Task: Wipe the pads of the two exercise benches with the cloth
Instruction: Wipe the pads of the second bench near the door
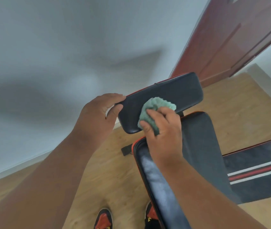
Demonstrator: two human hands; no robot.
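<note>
Right hand (163,129) clutched the green cloth (154,109) against the small black pad (172,95). Pad's long axis ran left-right, its left end gripped by the left hand (98,111).

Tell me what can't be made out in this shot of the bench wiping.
Head view only:
- Part of the small pad lies under the green cloth and right hand.
- The left hand hides that pad's left end.
- The long pad runs off the bottom edge, partly behind the right forearm.
- The second bench is cut off by the right edge.
- The bench frames are hidden beneath the pads.
</note>
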